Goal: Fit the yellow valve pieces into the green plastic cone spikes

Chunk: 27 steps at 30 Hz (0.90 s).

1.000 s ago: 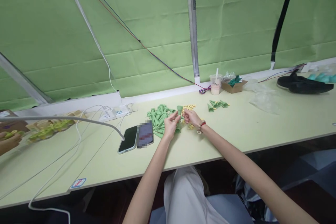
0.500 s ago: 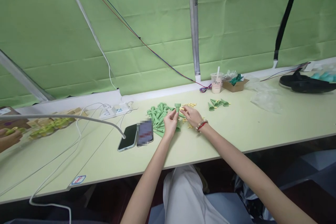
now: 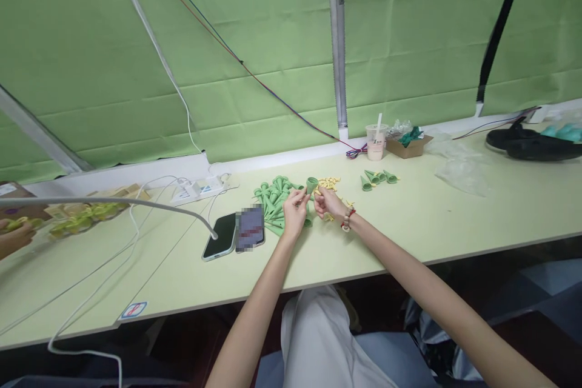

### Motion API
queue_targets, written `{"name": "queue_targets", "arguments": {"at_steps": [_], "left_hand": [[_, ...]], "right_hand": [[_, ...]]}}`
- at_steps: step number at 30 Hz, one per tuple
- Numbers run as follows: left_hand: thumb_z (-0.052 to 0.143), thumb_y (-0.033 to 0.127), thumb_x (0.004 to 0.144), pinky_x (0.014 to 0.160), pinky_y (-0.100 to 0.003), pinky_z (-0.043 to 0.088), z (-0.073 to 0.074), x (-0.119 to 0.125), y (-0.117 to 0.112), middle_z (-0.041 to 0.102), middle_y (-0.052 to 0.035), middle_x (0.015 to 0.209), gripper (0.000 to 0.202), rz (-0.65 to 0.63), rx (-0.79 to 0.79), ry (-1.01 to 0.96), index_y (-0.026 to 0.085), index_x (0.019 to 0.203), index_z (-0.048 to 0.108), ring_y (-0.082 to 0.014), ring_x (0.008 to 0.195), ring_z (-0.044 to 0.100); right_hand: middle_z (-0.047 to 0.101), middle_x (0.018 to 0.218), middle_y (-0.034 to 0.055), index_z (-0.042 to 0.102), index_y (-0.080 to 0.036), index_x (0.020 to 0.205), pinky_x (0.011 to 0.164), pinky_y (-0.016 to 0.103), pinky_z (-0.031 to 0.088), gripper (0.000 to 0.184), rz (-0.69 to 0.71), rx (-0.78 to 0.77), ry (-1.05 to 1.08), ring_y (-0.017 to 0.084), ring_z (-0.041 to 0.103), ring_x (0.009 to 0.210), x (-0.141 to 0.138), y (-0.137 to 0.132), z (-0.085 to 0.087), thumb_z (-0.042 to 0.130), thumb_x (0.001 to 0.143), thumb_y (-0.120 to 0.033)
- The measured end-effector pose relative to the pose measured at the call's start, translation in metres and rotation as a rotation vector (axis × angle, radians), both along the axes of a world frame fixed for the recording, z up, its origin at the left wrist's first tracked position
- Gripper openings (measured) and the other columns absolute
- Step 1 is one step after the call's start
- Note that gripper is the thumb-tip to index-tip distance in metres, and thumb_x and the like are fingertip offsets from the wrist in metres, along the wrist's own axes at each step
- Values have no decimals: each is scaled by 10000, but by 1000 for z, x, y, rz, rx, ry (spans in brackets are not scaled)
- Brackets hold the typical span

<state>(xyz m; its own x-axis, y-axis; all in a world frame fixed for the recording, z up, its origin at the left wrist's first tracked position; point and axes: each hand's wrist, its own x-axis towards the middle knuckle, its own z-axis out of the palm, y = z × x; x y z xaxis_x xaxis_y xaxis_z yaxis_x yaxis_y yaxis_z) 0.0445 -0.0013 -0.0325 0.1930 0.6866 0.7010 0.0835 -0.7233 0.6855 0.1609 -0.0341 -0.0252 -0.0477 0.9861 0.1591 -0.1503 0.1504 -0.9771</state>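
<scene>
My left hand (image 3: 295, 211) pinches a green plastic cone (image 3: 311, 184), its wide open end tilted up toward me. Close against that cone, the closed fingers of my right hand (image 3: 329, 204) hold a small yellow plastic piece, mostly hidden by the fingertips. A heap of similar green cones (image 3: 275, 195) lies just left of and behind my left hand. Small yellow pieces (image 3: 329, 183) are scattered behind and beside my right hand. Farther right, several green cones (image 3: 378, 178) lie apart, with bits of yellow at some of them.
Two phones (image 3: 220, 236) lie left of the heap, a white cable passing over one. A power strip (image 3: 193, 193), a drink cup (image 3: 375, 144), a small cardboard box (image 3: 409, 147) and a plastic bag (image 3: 464, 174) line the back. Another person's hand (image 3: 17, 237) handles yellow-green items at far left.
The green cone in my left hand has tipped so its open end now faces me. My right hand has turned at the wrist and its fingers have curled in beside the cone.
</scene>
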Motion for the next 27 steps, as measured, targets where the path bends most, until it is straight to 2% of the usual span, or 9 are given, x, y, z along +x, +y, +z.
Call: {"name": "queue_targets", "arguments": {"at_steps": [3,6,10,13,17,19,22,25,27], "left_hand": [[531,183,749,739,-296,429,1,-1,2,613,-64,832,223,42,69,30,146,918,672,-155,797,549],[524,187,754,694,-270,442,4,1,-1,607,-78,873,244,72,32,32,135,950,659,-156,808,555],[534,227,755,602,-230,428,5,3,-4,596,-77,853,261,79,-40,9,131,967,651,-137,734,544],[553,255,744,587,-233,419,3,2,-3,605,-68,827,251,98,-56,20,142,939,664,-123,669,522],[581,286,718,561,-235,401,-1,0,-2,590,-41,744,262,114,-51,72,142,913,679,-101,579,461],[582,291,714,541,-225,387,-2,0,-2,564,-26,693,262,91,-51,68,139,902,684,-98,571,446],[587,291,709,520,-213,377,-2,1,-4,548,-25,686,256,54,-47,42,133,882,689,-99,588,451],[599,291,702,498,-204,379,0,1,-4,562,-46,736,268,23,-36,15,124,894,683,-116,652,488],[603,284,699,495,-200,388,1,2,-4,572,-59,765,272,13,-36,-5,118,900,680,-129,697,509]], "right_hand": [[439,375,-34,305,-211,544,370,215,346,408,-12,33,-89,94,402,308,-2,-4,1,206,855,-456],[513,481,-17,417,-195,618,429,229,361,464,-229,155,-362,95,436,352,0,-9,2,173,867,-500],[628,805,25,507,-206,940,585,253,383,349,-500,359,-778,137,555,597,7,-12,3,303,867,-479],[616,990,62,471,-209,1060,634,256,378,293,-468,419,-954,169,576,786,11,-10,3,293,897,-374],[631,891,72,514,-196,975,609,254,362,272,-451,363,-1071,175,574,750,13,-6,0,273,907,-301],[620,745,53,532,-195,841,599,256,361,280,-450,346,-1014,164,560,664,12,-5,-2,285,902,-310],[511,501,0,466,-201,647,537,251,364,394,-374,283,-657,130,477,476,7,-5,-3,241,897,-406],[371,373,-52,362,-215,577,421,237,328,486,-122,101,-164,102,344,337,0,-2,-2,164,853,-563],[332,354,-69,320,-220,569,387,227,314,504,19,3,42,92,308,312,-2,-1,-2,156,816,-627]]}}
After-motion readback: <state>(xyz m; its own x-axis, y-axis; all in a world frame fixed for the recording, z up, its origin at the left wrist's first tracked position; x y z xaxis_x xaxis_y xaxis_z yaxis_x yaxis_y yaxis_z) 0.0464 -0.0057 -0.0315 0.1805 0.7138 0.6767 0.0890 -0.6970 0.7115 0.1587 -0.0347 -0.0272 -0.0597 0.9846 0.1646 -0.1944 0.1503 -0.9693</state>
